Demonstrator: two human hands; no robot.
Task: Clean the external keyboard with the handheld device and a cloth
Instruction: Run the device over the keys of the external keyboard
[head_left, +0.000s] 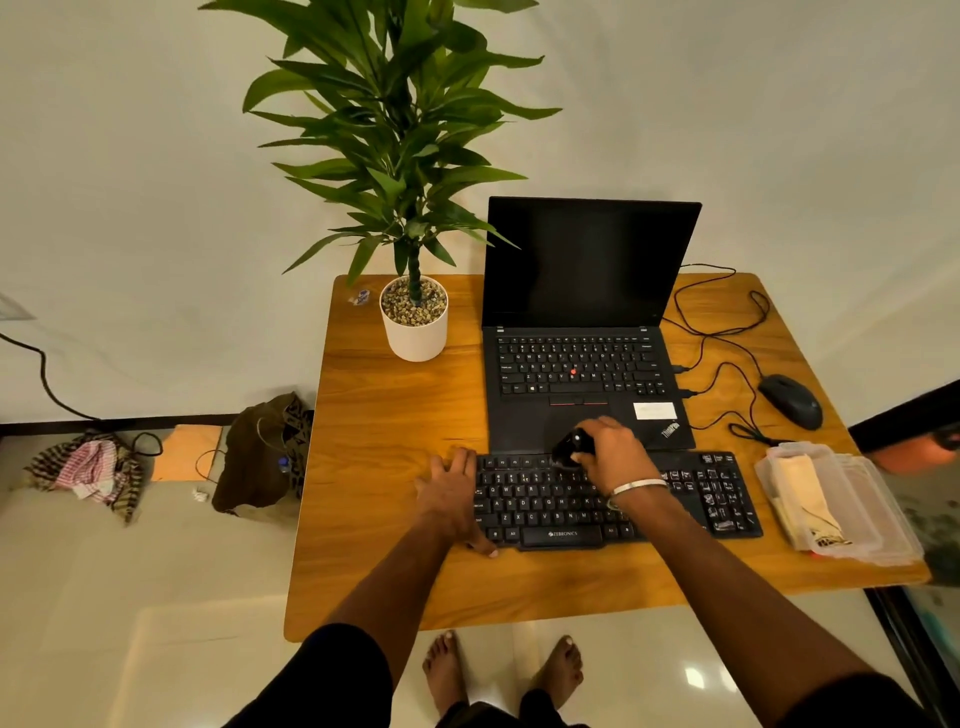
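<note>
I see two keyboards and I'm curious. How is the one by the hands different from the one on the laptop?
The external keyboard is wider and lies separately, nearer the person; the laptop keyboard is built in below a dark screen. It has a red dot mid-keys; the external keyboard doesn't. Both are black.

1. The flat black external keyboard (613, 501) has white key legends.
2. The open black laptop (582, 332) shows a red dot among its keys.
3. The wooden table (384, 415) is orange-brown with darker grain.
4. The round white plant pot (414, 332) holds speckled brown pebbles beneath green leaves.
5. The oval computer mouse (789, 401) is black.
6. The crumpled cloth on the floor (85, 470) is checked pink, white and brown.
</note>
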